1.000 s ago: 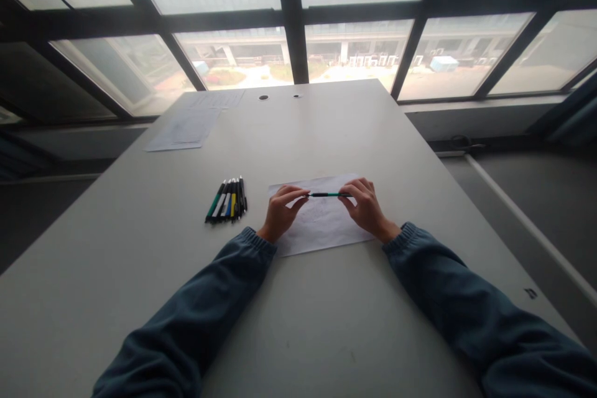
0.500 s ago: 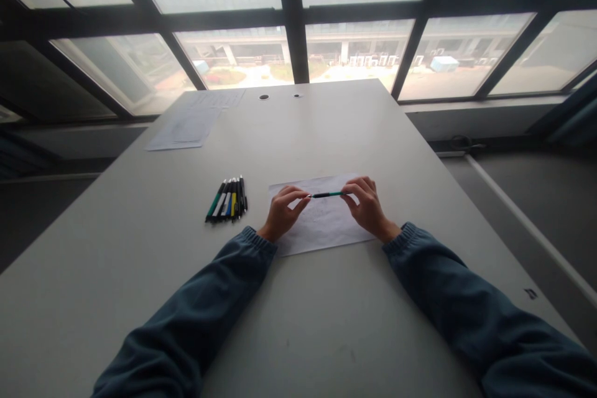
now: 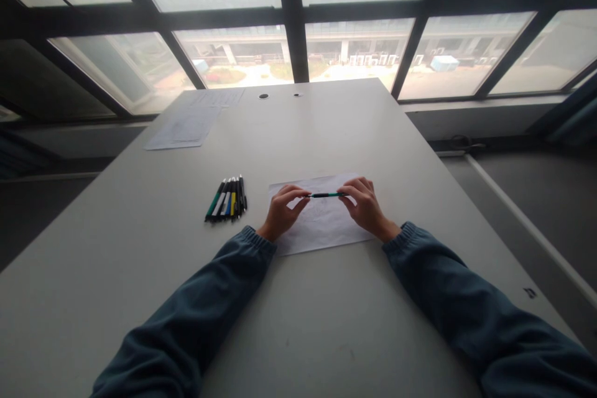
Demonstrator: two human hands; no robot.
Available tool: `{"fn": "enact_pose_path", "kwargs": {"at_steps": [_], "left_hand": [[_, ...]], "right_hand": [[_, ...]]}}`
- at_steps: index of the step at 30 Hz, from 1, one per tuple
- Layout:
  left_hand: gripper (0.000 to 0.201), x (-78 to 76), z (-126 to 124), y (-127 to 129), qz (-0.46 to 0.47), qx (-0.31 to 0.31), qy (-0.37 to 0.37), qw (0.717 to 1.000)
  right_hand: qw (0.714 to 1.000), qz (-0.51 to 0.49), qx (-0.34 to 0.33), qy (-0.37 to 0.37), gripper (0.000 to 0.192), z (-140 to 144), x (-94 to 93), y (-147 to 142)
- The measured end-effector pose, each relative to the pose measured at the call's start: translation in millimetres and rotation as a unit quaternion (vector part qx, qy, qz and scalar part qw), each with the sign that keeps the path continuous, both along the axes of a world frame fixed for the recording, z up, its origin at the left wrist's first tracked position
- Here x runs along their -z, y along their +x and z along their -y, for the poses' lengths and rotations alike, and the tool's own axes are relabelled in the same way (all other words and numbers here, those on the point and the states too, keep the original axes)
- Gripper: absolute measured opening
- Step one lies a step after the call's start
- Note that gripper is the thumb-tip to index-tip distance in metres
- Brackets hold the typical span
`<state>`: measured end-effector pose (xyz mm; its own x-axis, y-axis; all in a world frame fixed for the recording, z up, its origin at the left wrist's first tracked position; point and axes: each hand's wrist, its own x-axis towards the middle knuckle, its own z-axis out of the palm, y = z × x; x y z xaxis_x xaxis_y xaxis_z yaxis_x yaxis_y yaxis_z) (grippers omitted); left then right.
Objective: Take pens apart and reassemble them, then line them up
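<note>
A green and black pen (image 3: 326,194) is held level between my two hands, above a sheet of white paper (image 3: 321,233). My left hand (image 3: 283,208) pinches the pen's tip end between thumb and fingers. At the other end, my right hand (image 3: 366,206) grips the green barrel, with thumb and fingertips closed on it. Faint marks show on the paper under the pen, too unclear to read. Left of my left hand, several pens (image 3: 227,200) with green, white, blue, yellow and black barrels lie side by side in a row.
The white table (image 3: 289,317) reaches forward to large dark-framed windows. More papers (image 3: 184,124) lie at its far left. Two small round fittings, one a cable hole (image 3: 263,96), sit near the far edge. A dark mark (image 3: 530,293) is near the right edge.
My right hand has shifted slightly left along the pen, closer to my left hand. The left hand stays nearly in place, and the row of pens is unmoved.
</note>
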<state>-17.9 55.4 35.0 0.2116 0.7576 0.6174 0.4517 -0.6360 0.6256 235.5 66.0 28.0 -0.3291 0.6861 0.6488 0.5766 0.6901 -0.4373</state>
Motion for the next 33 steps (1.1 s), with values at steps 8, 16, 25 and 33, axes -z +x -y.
{"fn": "enact_pose_path", "kwargs": {"at_steps": [8,16,25,33], "left_hand": [[0.012,0.9,-0.1,-0.5,0.009,-0.008,-0.005,1.000],[0.014,3.5,-1.9,-0.5,-0.013,0.008,0.023,1.000],[0.013,5.7,-3.3,-0.9,-0.018,0.019,0.029,0.999],[0.015,8.2,-3.2,-0.7,-0.010,0.022,0.012,1.000]], "right_hand": [[1.000,-0.010,0.007,0.005,0.006,0.5,0.0,0.6],[1.000,0.013,-0.011,0.018,0.009,-0.7,0.3,1.1],[0.999,0.008,-0.016,0.030,0.008,0.8,-0.4,0.4],[0.999,0.000,-0.027,0.031,0.008,-0.4,2.0,0.2]]}}
